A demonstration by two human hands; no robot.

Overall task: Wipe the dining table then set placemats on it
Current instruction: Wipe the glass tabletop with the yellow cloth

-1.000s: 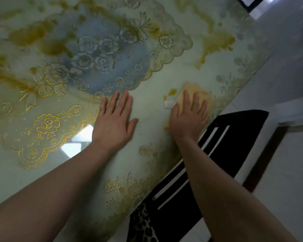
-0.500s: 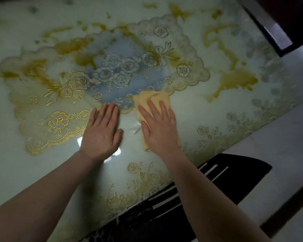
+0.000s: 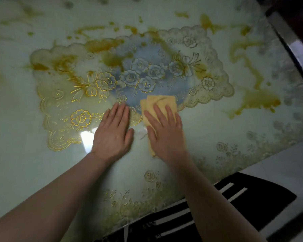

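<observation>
While the R hand's fingers [image 3: 157,114] are lying straight and slightly spread on the yellow cloth [image 3: 162,103], the right hand [image 3: 164,133] is pressing it flat onto the table [image 3: 217,123]. Cloth is folded, long axis running away from the person, far end overlapping the lace placemat [image 3: 63,102] edge. Left hand [image 3: 115,133] is resting flat just beside it, fingers together, tips on the placemat.

Dim, greenish indoor light. A white glare patch sits on the glossy pale-green marbled glass desk [image 3: 217,130] just beside the left hand [image 3: 113,135], reflecting an overhead source. Soft shadows trail the forearms. Edges bend with wide-angle distortion; corners are blurred.
</observation>
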